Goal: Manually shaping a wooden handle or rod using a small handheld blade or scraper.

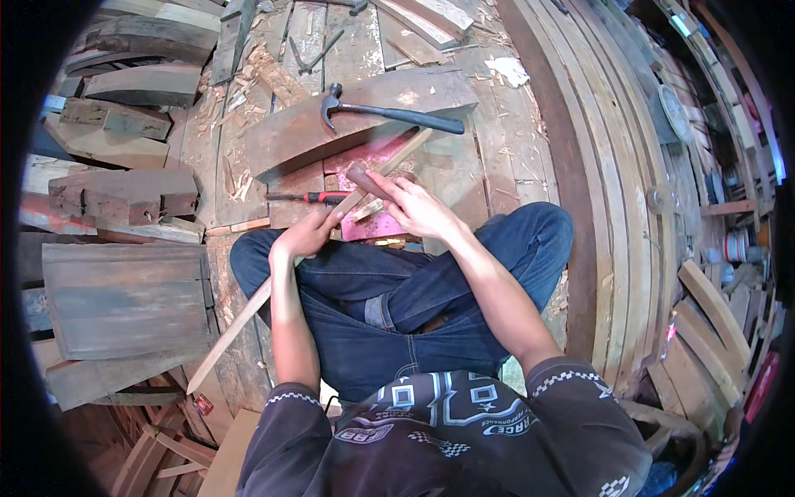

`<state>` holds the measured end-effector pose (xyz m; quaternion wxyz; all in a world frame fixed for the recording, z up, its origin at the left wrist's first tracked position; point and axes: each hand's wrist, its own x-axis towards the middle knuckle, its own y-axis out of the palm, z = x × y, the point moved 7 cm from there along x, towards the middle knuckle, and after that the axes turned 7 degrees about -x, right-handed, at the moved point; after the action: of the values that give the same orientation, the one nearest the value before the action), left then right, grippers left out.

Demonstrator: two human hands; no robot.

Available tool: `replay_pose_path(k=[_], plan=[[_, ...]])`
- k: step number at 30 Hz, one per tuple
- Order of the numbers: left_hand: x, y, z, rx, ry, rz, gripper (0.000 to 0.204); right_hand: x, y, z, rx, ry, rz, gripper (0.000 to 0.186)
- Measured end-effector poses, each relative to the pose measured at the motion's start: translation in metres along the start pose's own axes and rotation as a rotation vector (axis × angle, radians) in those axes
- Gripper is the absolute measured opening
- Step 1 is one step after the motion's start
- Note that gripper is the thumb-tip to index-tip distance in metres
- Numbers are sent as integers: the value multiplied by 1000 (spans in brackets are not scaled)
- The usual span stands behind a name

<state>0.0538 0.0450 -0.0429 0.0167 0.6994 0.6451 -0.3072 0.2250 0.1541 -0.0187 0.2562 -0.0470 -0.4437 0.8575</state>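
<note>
My left hand (pixel 305 238) is closed around a long, thin wooden strip (pixel 240 326). The strip slants from the lower left, across my lap, up toward the curved timber. My right hand (pixel 414 207) grips a short, dark brown wooden handle (pixel 366 181) that lies over the strip; whatever is at its other end is hidden by the fingers. Just beyond my left hand, a tool with a red and black handle (pixel 319 197) lies on the boards. A claw hammer (pixel 396 114) with a dark handle rests on top of a thick curved timber (pixel 364 124).
Pincers (pixel 315 53) and wood shavings (pixel 240 184) lie on the plank floor at the far side. Rough timber blocks (pixel 124 197) are stacked on the left, beside a wide board (pixel 128 300). Long planks (pixel 609 174) run along the right. A pink surface (pixel 373 157) shows beneath my hands.
</note>
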Motion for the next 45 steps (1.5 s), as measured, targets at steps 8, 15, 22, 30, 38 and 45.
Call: replay_pose_path(k=[8, 15, 22, 30, 38, 45], plan=[[21, 5, -16, 208, 172, -79, 43, 0, 1, -6, -16, 14, 5, 65], [19, 4, -36, 208, 201, -182, 40, 1, -3, -3, 6, 16, -7, 67], [37, 5, -23, 232, 116, -176, 46, 3, -8, -5, -4, 63, -14, 64], [46, 6, -7, 221, 170, -142, 42, 3, -4, 4, 57, 100, 102, 61], [16, -9, -16, 286, 115, -195, 44, 3, -2, 7, 29, 67, 94, 63], [18, -18, -39, 254, 52, -253, 41, 6, -14, 5, 104, 45, -87, 63]])
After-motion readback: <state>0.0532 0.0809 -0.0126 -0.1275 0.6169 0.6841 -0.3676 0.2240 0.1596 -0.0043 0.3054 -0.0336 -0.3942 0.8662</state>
